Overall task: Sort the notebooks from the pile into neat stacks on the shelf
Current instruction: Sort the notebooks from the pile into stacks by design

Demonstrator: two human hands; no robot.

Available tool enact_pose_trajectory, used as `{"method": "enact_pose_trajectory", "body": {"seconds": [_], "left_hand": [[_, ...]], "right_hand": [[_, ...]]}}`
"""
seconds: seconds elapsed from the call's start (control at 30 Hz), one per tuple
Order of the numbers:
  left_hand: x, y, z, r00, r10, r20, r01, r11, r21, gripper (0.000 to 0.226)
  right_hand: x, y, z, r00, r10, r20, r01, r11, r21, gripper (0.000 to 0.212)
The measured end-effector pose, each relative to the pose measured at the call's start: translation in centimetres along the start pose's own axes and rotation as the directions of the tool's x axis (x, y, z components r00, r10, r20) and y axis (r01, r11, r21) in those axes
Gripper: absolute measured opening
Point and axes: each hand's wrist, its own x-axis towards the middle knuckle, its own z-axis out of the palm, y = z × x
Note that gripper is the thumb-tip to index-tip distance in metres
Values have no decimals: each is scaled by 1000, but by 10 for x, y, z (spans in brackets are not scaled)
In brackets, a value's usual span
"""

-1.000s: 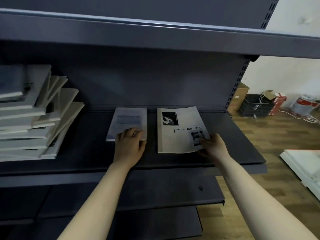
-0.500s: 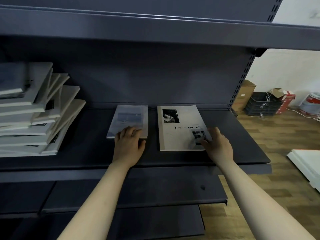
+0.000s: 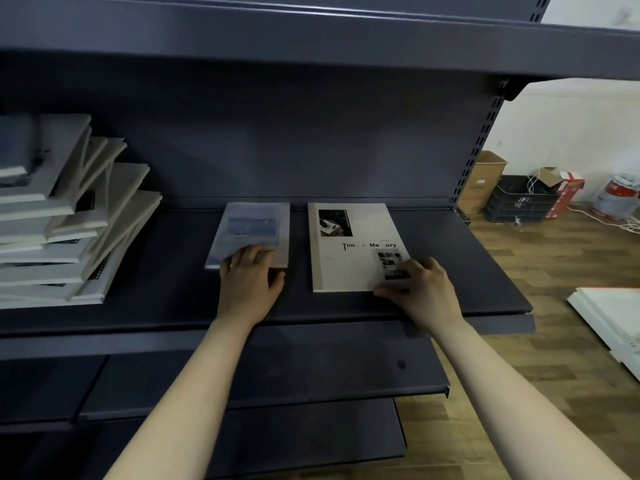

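Note:
A small pale-blue notebook [image 3: 251,230] lies flat on the dark shelf [image 3: 485,271], mid-board. My left hand [image 3: 247,282] rests on its near edge with fingers laid over the cover. Right of it, a little apart, lies a larger beige notebook [image 3: 346,265] printed with photos and text. My right hand [image 3: 424,292] holds its near right corner, fingers bent over the cover and thumb against the near edge. A leaning, untidy pile of notebooks [image 3: 59,223] stands at the shelf's left end.
Another shelf board [image 3: 311,36] hangs overhead and lower boards [image 3: 277,375] jut out below. On the wooden floor to the right stand a cardboard box [image 3: 483,181], a black crate [image 3: 519,199] and a white panel [image 3: 613,317].
The beige notebook has been turned square to the shelf and sits parallel to the blue one. My right hand shifted from its right edge to the near right corner. My left hand stayed put.

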Motion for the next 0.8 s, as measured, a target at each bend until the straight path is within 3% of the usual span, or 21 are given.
{"method": "enact_pose_trajectory", "body": {"seconds": [0.07,0.23,0.5,0.8], "left_hand": [[0,0,1,1000,-2,-2,2,1000,-7,44],[-1,1,0,1000,-12,2,12,1000,-11,44],[-1,1,0,1000,-24,16,24,1000,-19,45],[-2,2,-1,998,-41,38,41,999,-20,45]], "right_hand": [[-1,2,4,1000,-25,-12,25,1000,-11,75],[-4,1,5,998,-19,-64,20,1000,17,59],[-4,-1,3,995,-8,-99,7,1000,-9,59],[-5,0,5,998,-10,-54,9,1000,-20,63]]}}
